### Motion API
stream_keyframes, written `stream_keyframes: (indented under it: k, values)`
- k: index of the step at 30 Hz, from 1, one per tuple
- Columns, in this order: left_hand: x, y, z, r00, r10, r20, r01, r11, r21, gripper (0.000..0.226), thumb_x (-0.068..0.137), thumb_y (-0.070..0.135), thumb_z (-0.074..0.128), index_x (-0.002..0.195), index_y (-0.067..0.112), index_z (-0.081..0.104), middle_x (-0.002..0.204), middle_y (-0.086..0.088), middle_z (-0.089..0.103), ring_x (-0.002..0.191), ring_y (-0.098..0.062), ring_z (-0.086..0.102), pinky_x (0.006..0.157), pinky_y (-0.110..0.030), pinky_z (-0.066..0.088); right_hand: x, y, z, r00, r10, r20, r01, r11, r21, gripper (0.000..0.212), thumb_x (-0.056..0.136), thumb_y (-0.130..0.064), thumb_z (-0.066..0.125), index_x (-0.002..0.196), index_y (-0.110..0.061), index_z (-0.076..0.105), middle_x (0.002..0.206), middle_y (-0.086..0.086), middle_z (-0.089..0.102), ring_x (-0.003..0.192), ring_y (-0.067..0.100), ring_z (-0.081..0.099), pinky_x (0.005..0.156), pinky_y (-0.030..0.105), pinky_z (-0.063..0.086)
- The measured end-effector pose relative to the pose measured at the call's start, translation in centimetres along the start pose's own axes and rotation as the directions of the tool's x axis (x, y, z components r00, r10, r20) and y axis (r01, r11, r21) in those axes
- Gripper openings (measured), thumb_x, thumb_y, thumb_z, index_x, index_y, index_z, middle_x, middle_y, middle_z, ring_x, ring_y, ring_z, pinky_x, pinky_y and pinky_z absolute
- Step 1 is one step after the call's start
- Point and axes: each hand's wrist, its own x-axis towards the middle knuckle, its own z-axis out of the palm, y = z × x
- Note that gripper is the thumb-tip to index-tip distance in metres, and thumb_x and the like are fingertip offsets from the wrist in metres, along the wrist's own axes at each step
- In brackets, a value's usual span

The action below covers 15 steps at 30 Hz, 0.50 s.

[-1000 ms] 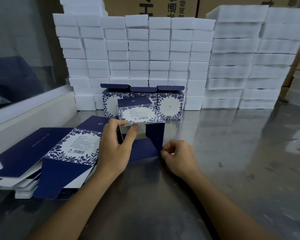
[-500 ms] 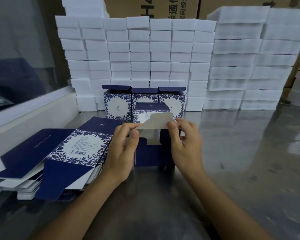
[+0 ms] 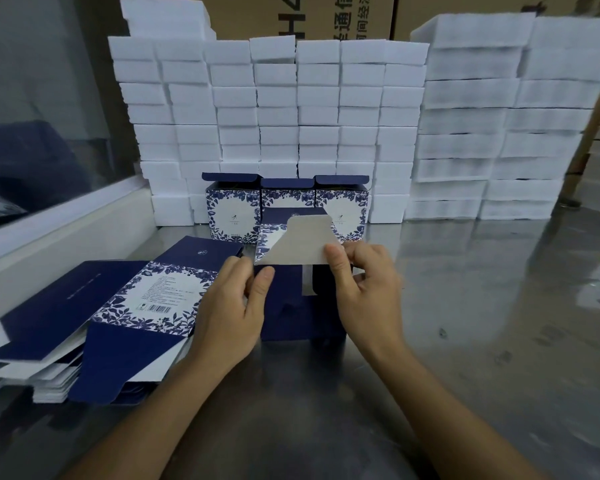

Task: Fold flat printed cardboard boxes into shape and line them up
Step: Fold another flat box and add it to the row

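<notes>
Just in front of the row of three folded blue-and-white floral cardboard boxes [image 3: 286, 206], on the steel surface [image 3: 482, 306], stands the half-formed navy cardboard box [image 3: 291, 306] I am shaping. My left hand [image 3: 231, 313] grips its left wall, and my right hand [image 3: 364, 289] pinches the raised grey inner flap [image 3: 300, 242]. I judge this the flap-closing step: next, press that flap down and tuck it. Left of the box lies the stack of flat printed blanks [image 3: 94, 317].
</notes>
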Motion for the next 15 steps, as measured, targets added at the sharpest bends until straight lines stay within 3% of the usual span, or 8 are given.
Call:
stream_keyframes:
  k: [6, 10, 15]
  values:
    - [0.20, 0.17, -0.12, 0.999, -0.035, -0.011, 0.036, 0.999, 0.032, 0.028, 0.098, 0.028, 0.041, 0.073, 0.018, 0.036, 0.069, 0.009, 0.036, 0.057, -0.011, 0.038, 0.054, -0.030, 0.026, -0.20, -0.31, 0.23, 1.000, 0.001, 0.004, -0.001, 1.000, 0.008, 0.052, 0.087, -0.062, 0.046, 0.081, -0.013, 0.064, 0.095, 0.004, 0.059, 0.090, 0.010, 0.052, 0.072, 0.027, 0.044]
    - [-0.10, 0.10, -0.06, 0.999, -0.048, 0.016, 0.047, 0.997, 0.054, 0.044, 0.097, 0.032, 0.056, 0.062, 0.013, 0.037, 0.068, 0.005, 0.039, 0.056, -0.018, 0.043, 0.051, -0.037, 0.036, -0.20, -0.26, 0.24, 1.000, 0.010, -0.007, -0.010, 1.000, 0.019, 0.053, 0.088, -0.059, 0.046, 0.086, -0.010, 0.065, 0.096, 0.004, 0.060, 0.091, 0.014, 0.054, 0.075, 0.038, 0.049]
    - [-0.32, -0.24, 0.21, 0.976, -0.146, 0.161, 0.129, 0.985, 0.113, 0.053, 0.092, 0.042, 0.056, 0.051, 0.012, 0.042, 0.094, -0.002, 0.056, 0.077, -0.024, 0.058, 0.065, -0.043, 0.048, -0.06, 0.02, 0.16, 0.999, 0.049, -0.009, -0.049, 0.998, 0.041, 0.050, 0.089, -0.059, 0.046, 0.091, -0.013, 0.065, 0.098, -0.001, 0.059, 0.092, 0.011, 0.055, 0.081, 0.046, 0.052]
